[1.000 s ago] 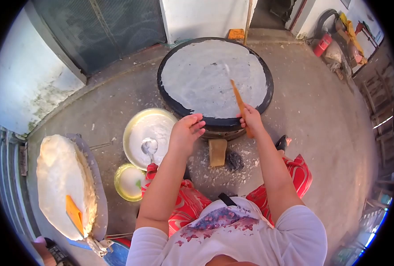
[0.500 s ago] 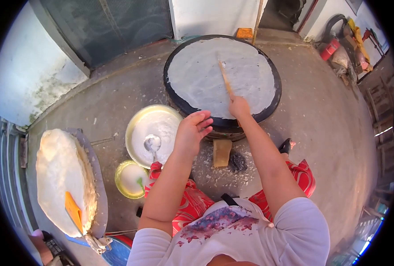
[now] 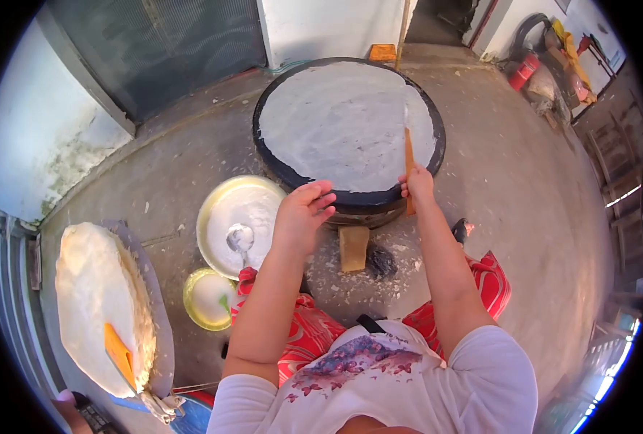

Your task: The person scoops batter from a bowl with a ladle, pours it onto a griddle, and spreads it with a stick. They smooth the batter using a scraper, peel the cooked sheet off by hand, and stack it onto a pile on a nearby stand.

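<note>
A round black griddle [image 3: 285, 170] stands on the floor ahead of me, covered by a thin white layer of batter [image 3: 336, 123]. My right hand [image 3: 417, 183] grips a long wooden spreader [image 3: 409, 155] whose tip rests on the batter near the griddle's right side. My left hand [image 3: 303, 213] hovers at the griddle's near edge, fingers apart and holding nothing. My knees in red patterned cloth are below the arms.
A large yellow-rimmed bowl of white batter [image 3: 213, 210] with a metal ladle [image 3: 240, 239] sits left of the griddle, a smaller bowl [image 3: 207, 298] below it. A tray with a stack of thin white sheets [image 3: 93, 296] and an orange scraper [image 3: 120, 354] lies far left. A brick [image 3: 354, 248] sits under the griddle.
My right hand swept the spreader from the griddle's middle to its right side and drew back toward the near edge. The left hand stayed by the rim.
</note>
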A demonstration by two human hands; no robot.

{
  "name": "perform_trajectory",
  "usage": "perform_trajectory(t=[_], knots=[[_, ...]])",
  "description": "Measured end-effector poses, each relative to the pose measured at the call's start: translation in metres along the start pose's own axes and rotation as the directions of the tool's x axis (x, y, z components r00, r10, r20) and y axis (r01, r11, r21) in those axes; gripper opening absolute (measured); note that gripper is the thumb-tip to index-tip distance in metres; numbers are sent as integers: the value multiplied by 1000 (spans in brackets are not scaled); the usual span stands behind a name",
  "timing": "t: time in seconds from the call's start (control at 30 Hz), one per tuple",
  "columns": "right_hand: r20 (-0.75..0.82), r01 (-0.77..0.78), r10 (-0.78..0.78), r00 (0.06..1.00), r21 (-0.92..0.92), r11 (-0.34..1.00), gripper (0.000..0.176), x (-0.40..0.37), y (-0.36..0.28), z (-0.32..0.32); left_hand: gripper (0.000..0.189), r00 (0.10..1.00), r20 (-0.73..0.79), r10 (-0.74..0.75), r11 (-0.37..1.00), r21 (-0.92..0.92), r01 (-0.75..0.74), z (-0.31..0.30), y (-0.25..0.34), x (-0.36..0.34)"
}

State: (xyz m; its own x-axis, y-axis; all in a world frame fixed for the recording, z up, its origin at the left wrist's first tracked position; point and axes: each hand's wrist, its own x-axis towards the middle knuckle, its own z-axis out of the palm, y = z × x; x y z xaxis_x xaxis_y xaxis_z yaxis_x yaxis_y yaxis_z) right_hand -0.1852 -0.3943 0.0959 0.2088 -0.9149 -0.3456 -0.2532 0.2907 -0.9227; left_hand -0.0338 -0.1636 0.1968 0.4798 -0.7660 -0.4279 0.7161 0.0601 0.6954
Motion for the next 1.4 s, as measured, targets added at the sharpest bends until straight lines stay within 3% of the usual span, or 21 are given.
perform_trajectory(t=[0.13, 0.2, 0.23, 0.27, 0.3, 0.43, 0.5, 0.53, 0.57, 0.6, 0.63, 0.7, 0.73, 0.77, 0.83, 0.87, 0.9, 0.97, 1.17, 1.4], knots=[[42, -31, 28, 999, 70, 997, 39, -5, -7, -21, 24, 1000, -2, -2, 1000, 15, 2, 1, -1, 1], [89, 9, 1, 996, -112, 994, 37, 2, 0, -28, 24, 1000, 8, -7, 1000, 17, 7, 1, -3, 2], [85, 5, 4, 996, -110, 994, 37, 9, 5, -28, 25, 1000, 13, -8, 1000, 17, 7, 2, -4, 2], [16, 216, -242, 970, -511, 832, 37, 18, 10, -25, 25, 1000, 15, -12, 1000, 22, 12, 3, -5, 2], [59, 312, -474, 878, -821, 477, 37, 22, 10, -22, 25, 1000, 14, -21, 1000, 23, 20, 4, -5, 3], [95, 236, -329, 940, -875, 422, 39, 34, 15, -8, 26, 999, 14, -29, 999, 18, 28, 3, -6, 4], [224, 474, -503, 835, -756, 450, 36, 27, 20, -9, 26, 999, 13, -33, 999, 19, 32, 2, -6, 5], [220, 473, -507, 834, -757, 450, 36, 23, 16, -15, 26, 999, 7, -38, 999, 17, 38, 2, -5, 5], [158, 249, -200, 967, -417, 874, 36, 19, 12, -25, 26, 999, 9, -38, 999, 17, 37, 3, -4, 6], [250, -137, 130, 960, 12, 990, 35, 11, 6, -32, 26, 1000, 11, -29, 999, 20, 29, 4, -3, 5], [249, -140, 133, 959, 10, 990, 35, 7, 5, -36, 25, 1000, 11, -23, 999, 25, 23, 4, -3, 5], [74, -206, 192, 979, 314, 927, 35, 0, 7, -42, 23, 1000, 7, -30, 999, 35, 30, 5, -3, 4], [11, -93, 93, 996, 146, 985, 36, -4, 14, -42, 21, 999, 6, -33, 998, 45, 32, 6, -3, 3], [6, -91, 91, 996, 148, 985, 36, -10, 19, -42, 21, 999, 11, -34, 998, 47, 34, 6, -3, 3], [230, 14, 0, 973, -60, 998, 36, -33, 21, -41, 20, 999, 19, -47, 998, 48, 46, 4, -4, 3], [291, -3, 25, 956, -77, 997, 35, -45, 19, -46, 20, 998, 23, -50, 998, 51, 49, 3, -4, 4], [286, -4, 25, 958, -74, 997, 35, -45, 28, -53, 22, 999, 23, -44, 998, 43, 42, 2, -4, 4], [2, -29, 28, 1000, 64, 998, 34, -39, 48, -73, 26, 999, 25, -39, 999, 33, 38, 1, -4, 4], [105, 36, -41, 994, 45, 998, 35, -71, 59, -86, 26, 998, 30, -53, 998, 28, 52, 1, -5, 0], [185, -29, 18, 983, 59, 998, 35, -81, 46, -59, 26, 998, 43, -48, 998, 37, 47, 2, -9, 1]])
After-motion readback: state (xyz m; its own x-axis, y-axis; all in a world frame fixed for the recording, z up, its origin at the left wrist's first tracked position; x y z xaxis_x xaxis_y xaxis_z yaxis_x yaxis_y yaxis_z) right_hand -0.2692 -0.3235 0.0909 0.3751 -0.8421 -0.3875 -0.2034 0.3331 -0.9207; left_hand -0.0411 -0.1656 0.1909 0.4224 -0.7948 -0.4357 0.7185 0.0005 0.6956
